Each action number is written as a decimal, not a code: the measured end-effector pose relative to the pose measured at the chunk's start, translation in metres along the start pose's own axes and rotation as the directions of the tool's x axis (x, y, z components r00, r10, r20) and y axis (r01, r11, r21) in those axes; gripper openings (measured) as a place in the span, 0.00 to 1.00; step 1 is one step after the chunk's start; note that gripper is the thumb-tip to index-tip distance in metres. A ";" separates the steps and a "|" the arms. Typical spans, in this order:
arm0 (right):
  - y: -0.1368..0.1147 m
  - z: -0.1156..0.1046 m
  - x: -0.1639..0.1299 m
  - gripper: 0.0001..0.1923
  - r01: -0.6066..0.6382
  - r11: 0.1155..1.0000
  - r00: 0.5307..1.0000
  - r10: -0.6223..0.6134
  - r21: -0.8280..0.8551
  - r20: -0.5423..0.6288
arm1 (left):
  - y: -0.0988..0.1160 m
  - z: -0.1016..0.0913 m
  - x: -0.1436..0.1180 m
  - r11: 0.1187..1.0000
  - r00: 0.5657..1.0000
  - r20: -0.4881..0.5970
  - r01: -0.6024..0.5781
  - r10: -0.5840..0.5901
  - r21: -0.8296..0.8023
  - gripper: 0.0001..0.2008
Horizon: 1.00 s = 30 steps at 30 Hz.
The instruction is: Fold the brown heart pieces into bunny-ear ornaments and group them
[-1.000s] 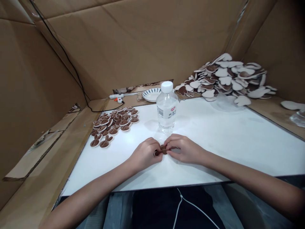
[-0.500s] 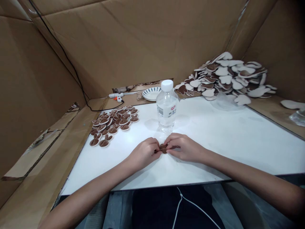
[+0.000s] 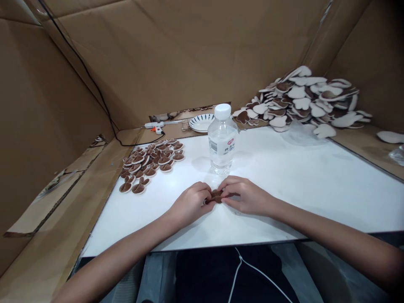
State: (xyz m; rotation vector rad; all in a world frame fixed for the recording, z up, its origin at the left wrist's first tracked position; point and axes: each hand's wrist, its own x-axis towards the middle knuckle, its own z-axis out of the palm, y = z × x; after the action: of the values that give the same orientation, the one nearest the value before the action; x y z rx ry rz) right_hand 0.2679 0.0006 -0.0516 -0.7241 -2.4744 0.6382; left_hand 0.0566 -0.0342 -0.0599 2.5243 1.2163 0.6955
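Cardboard walls [image 3: 176, 54] enclose a white desk [image 3: 284, 185]. At its far right corner lies a heap of large heart-shaped pieces [image 3: 309, 101]; at the left, a cluster of small brown pieces [image 3: 150, 162]. A water bottle [image 3: 222, 139] stands mid-desk. Just before it, left hand [image 3: 191, 204] and right hand [image 3: 248, 195] meet, each grip pinching one small brown piece [image 3: 216, 196].

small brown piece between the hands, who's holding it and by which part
Both hands, left hand and right hand, pinch the small brown padded piece by its opposite ends.
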 end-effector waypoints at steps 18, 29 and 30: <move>0.000 0.001 0.003 0.06 -0.008 0.999 1.000 0.009 0.051 -0.016 | -0.002 -0.002 0.010 0.997 0.997 0.017 -0.068 0.069 -0.040 0.05; -0.010 -0.002 0.016 0.04 -0.031 0.999 0.996 0.034 -0.038 0.080 | 0.003 -0.001 0.006 0.973 0.997 0.029 0.082 -0.078 -0.217 0.10; -0.010 -0.002 0.017 0.04 -0.044 0.999 0.995 0.047 -0.030 0.091 | 0.003 -0.001 0.006 0.972 0.996 0.030 0.084 -0.080 -0.219 0.10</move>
State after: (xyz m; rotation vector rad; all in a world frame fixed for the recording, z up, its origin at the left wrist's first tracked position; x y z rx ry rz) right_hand 0.2529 0.0043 -0.0391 -0.7801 -2.5615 0.6686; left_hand 0.0613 -0.0316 -0.0563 2.2821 1.1595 0.7389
